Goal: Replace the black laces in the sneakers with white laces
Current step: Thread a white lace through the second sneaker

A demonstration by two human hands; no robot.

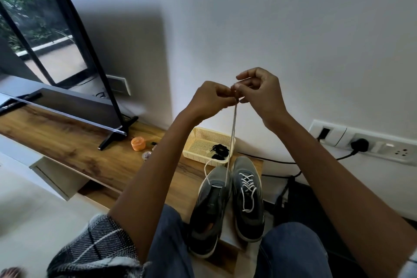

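— Position of the white lace (pixel 233 133) now?

— Stretched nearly upright, from the front eyelets of the half-done sneaker (pixel 209 205) up to the fingers. Long axis almost vertical, leaning a little toward the wall. Looks doubled near the top, so probably both ends held together to make them even; cannot say for sure.

— And the hands?

— Both high over the shoes, close together, touching or nearly so. Left hand (pixel 212 97) curled, pinching the lace at the fingertips. Right hand (pixel 261 90) also curled, pinching at the same place, just beside. Neither one clearly nearer to the shoe; both well above it.

— So, for the coming move?

— Probably bringing the ends down and crossing them into the next free eyelets, toward the body along the tongue. Needs care with the small slack loop lying over the toe, near the basket (pixel 196 140).

— Rest of the task?

— Seems more than half done. Other sneaker (pixel 248 198), just beside on the right, laced in white up to the top. Black laces (pixel 220 150) lying in a heap inside the cream basket, behind the toes.

— Surface and room?

— Low wooden shelf (pixel 79 142), against a white wall. Further left, a television (pixel 45 40) on its feet and a small orange tub (pixel 138 143). On the wall at the right, a socket strip (pixel 361 142) with one black plug in it, cable hanging down.
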